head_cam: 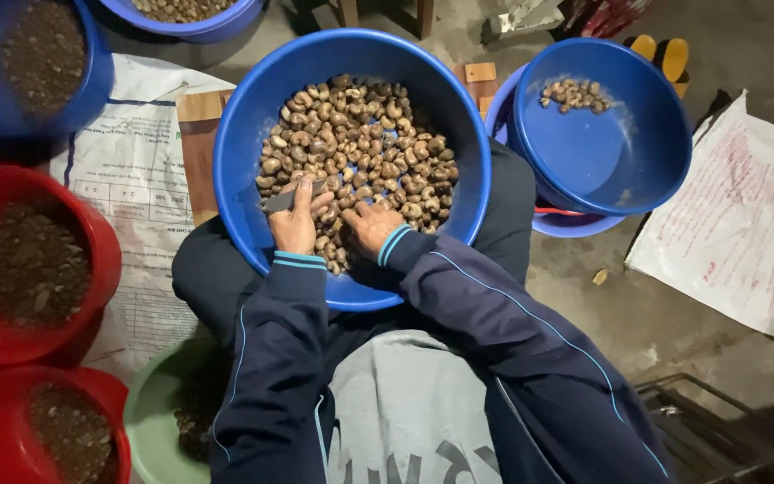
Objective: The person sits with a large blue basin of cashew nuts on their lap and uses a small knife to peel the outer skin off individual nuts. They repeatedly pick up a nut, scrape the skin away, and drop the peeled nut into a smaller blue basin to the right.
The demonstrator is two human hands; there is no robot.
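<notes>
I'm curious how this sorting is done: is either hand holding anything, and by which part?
The left hand grips a small grey blade-like tool around its lower end, over the nuts. The right hand rests among the nuts; whether it holds one cannot be told.

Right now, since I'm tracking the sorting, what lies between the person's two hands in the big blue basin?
In the head view, only nuts lie between the left hand and the right hand, heaped in the big blue basin; the left hand holds a small grey blade.

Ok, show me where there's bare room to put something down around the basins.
Bare floor lies below the right blue basin, bordered by the white sack. That basin is mostly bare inside. The left is crowded with red tubs; the lap basin is packed with nuts, and both hands work there.
</notes>
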